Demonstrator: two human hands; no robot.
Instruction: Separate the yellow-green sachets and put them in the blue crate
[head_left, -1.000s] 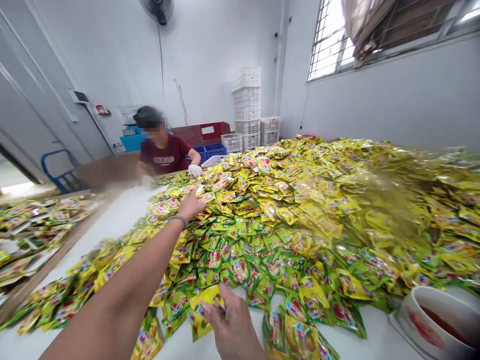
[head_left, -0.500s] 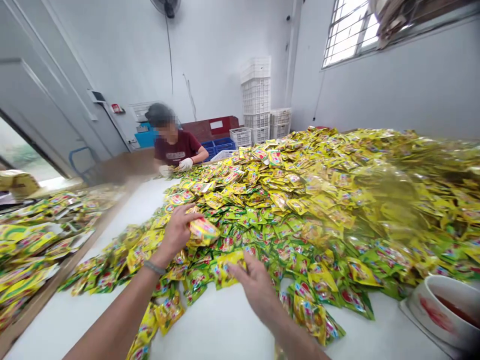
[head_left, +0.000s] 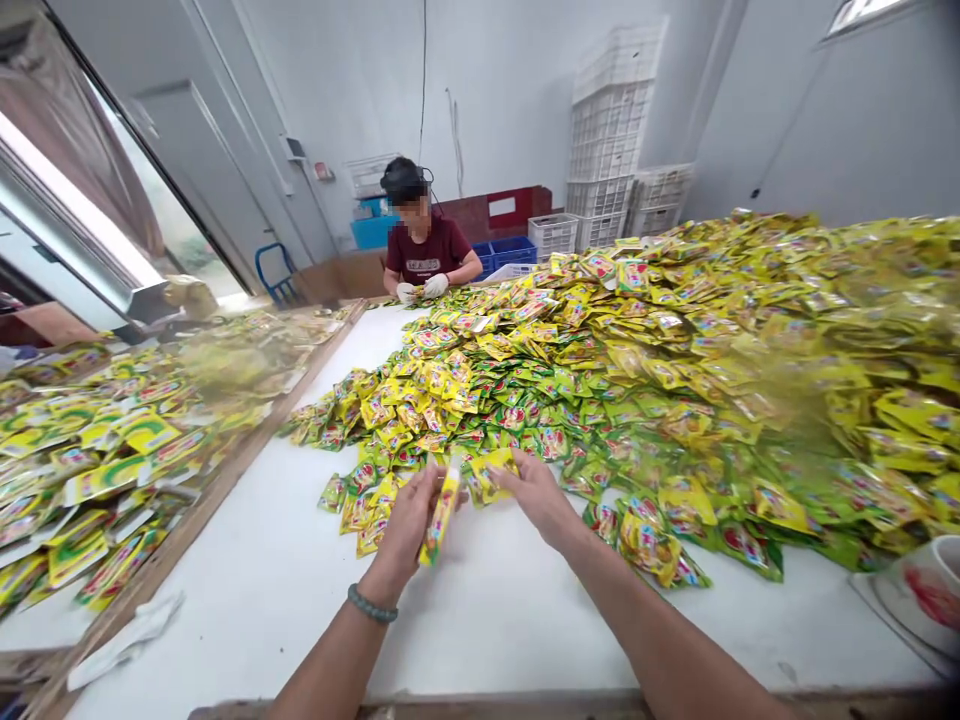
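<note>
A large heap of yellow and green sachets (head_left: 637, 360) covers most of the white table (head_left: 480, 610). My left hand (head_left: 409, 520) is closed on a small stack of sachets (head_left: 441, 515) held on edge above the bare table near the heap's front. My right hand (head_left: 536, 495) is closed on another yellow sachet (head_left: 491, 472) right beside the left hand's stack. A green bead bracelet (head_left: 371, 605) circles my left wrist.
A person in a maroon shirt (head_left: 427, 255) with white gloves works at the table's far end. A wooden-edged tray of sachets (head_left: 97, 450) lies at the left. A white bowl (head_left: 926, 595) sits at the right edge. White crates (head_left: 611, 130) stack by the back wall.
My left hand pulled sachets from the heap back toward me, and my right hand rose to meet it. The view swung left and down.
</note>
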